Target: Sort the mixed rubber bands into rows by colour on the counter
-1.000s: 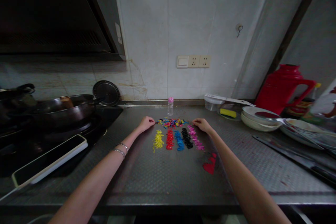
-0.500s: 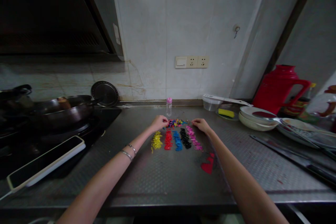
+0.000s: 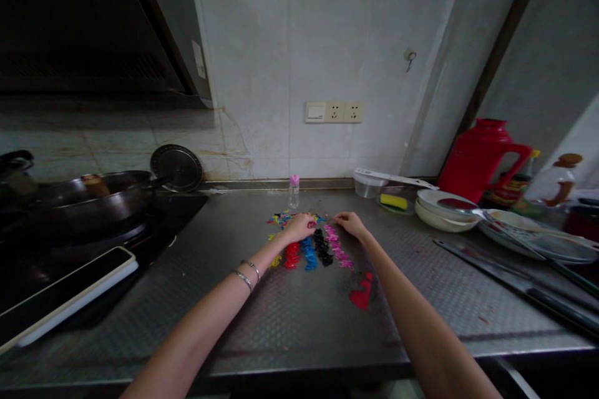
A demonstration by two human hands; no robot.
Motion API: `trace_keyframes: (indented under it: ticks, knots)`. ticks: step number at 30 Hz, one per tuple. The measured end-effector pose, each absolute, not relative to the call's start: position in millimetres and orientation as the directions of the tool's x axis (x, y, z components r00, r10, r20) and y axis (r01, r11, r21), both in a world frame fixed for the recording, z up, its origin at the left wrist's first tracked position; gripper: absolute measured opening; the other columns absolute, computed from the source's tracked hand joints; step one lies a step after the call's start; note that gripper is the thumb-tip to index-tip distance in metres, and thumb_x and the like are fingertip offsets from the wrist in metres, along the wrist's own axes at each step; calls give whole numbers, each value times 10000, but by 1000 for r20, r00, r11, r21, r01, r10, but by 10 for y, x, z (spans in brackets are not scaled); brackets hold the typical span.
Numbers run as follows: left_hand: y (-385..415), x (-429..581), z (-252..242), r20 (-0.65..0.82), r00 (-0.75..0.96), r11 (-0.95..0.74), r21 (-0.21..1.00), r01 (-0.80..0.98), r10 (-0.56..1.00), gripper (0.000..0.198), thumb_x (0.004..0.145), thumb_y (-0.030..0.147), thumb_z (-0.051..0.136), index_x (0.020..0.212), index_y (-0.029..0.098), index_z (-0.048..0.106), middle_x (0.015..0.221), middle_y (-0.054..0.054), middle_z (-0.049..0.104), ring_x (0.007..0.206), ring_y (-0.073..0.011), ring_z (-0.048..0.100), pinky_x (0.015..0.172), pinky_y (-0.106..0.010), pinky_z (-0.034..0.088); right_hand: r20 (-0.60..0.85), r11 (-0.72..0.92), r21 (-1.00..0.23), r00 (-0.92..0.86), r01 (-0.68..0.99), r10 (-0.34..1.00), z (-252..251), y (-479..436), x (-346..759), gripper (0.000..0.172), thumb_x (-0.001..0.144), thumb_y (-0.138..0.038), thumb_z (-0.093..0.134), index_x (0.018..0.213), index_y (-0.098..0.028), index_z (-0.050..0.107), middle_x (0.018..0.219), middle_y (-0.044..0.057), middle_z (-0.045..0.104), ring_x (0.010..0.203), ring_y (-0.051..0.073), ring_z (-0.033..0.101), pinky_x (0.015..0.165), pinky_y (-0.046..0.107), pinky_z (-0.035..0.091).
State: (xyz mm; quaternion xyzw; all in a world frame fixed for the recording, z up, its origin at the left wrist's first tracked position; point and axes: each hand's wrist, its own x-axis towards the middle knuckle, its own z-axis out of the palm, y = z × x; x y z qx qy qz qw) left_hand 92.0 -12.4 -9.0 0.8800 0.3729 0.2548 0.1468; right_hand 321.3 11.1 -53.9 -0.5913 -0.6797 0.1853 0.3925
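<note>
Lying on the counter [image 3: 304, 324], colour-sorted rows [image 3: 309, 254] lead up to both hands: left hand [image 3: 302, 226] curled over the mixed pile [image 3: 279, 219], right hand [image 3: 349, 223] loosely curled at the far end of the pink row [image 3: 337, 249]; whether either grips a piece is unclear.

head view, the only one | worn on the person's head, looking forward and down along the steel counter [image 3: 290, 324] | faces the tiled wall [image 3: 262, 43] | left hand [image 3: 302, 225] and right hand [image 3: 349, 223] mid-frame, at the end of outstretched arms
</note>
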Motion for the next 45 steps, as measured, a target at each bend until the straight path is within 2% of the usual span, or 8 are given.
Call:
trace_keyframes:
  ticks: [5,9,16,22,25,31,36,45]
  knots:
    - [-110,585,42,393,506,-641,477,601,768,297,685,229,500,928,154,654,761,-42,651,639,-141,547,621,-233,392,325,247,-695,-12,675,946,-513,89,3206,209,687,-253,509,748,-145,677,749,56,680,702,172,600,658,245,439]
    - [-78,180,77,370,395,-541,556,632,841,306,709,271,473,903,123,657,779,-57,657,667,-143,561,645,-238,405,309,234,-704,-7,670,951,-513,94,3197,206,684,-237,511,753,-136,677,751,64,679,704,175,602,653,246,441]
    - [-34,-239,-78,286,261,-386,633,671,922,296,683,239,481,868,87,657,771,-76,663,683,-153,578,657,-244,425,304,218,-691,4,690,953,-488,101,3199,196,661,-221,515,733,-151,683,721,44,681,665,159,597,610,227,430]
    - [11,-337,-147,287,217,-358,679,641,933,302,678,222,481,894,84,640,779,-76,660,686,-150,582,664,-245,436,243,170,-689,3,705,970,-424,100,3181,235,657,-264,519,745,-132,693,658,40,670,607,157,583,556,223,417]
    - [35,-363,-161,289,192,-343,694,633,938,289,679,213,481,888,96,641,782,-71,661,697,-149,585,672,-244,439,270,173,-670,20,722,963,-356,113,3121,242,661,-261,516,760,-137,699,677,42,674,628,166,591,574,227,426]
    - [44,-370,-187,316,194,-366,700,614,929,278,684,213,476,875,98,643,815,-76,663,718,-150,590,700,-250,443,398,281,-580,-35,764,917,-213,183,2898,263,704,-257,504,847,-149,696,799,58,685,724,179,607,658,231,439]
    - [17,-358,-170,311,205,-370,702,609,928,272,687,197,470,880,107,640,811,-68,665,725,-148,593,697,-249,447,357,347,-467,-186,813,915,-203,229,2742,271,729,-306,513,909,-205,689,862,47,682,746,173,604,674,222,430]
    - [-14,-331,-148,310,204,-368,700,612,929,280,691,210,470,880,99,644,776,-70,664,694,-146,586,671,-246,442,313,310,-372,-196,875,929,-205,244,2673,232,735,-347,517,836,-249,701,799,39,679,708,167,593,615,210,405]
